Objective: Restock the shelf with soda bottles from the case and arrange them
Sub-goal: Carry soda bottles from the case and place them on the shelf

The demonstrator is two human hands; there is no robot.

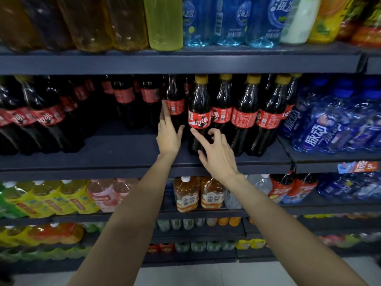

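Note:
Dark cola bottles with red labels and yellow caps stand in a row on the middle shelf (pixel 127 153). My left hand (pixel 168 133) reaches in with straight fingers lying against the side of a cola bottle (pixel 175 104) set a little further back. My right hand (pixel 216 149) is at the front cola bottle (pixel 199 112); its index finger touches the bottle just below the label, and the other fingers are loosely curled and hold nothing. More cola bottles (pixel 245 116) stand to the right. No case is in view.
Larger cola bottles (pixel 45 120) fill the shelf's left end, with a bare gap between them and my hands. Blue drink bottles (pixel 329 124) are to the right. Yellow and blue bottles stand on the shelf above, tea bottles (pixel 186 195) below.

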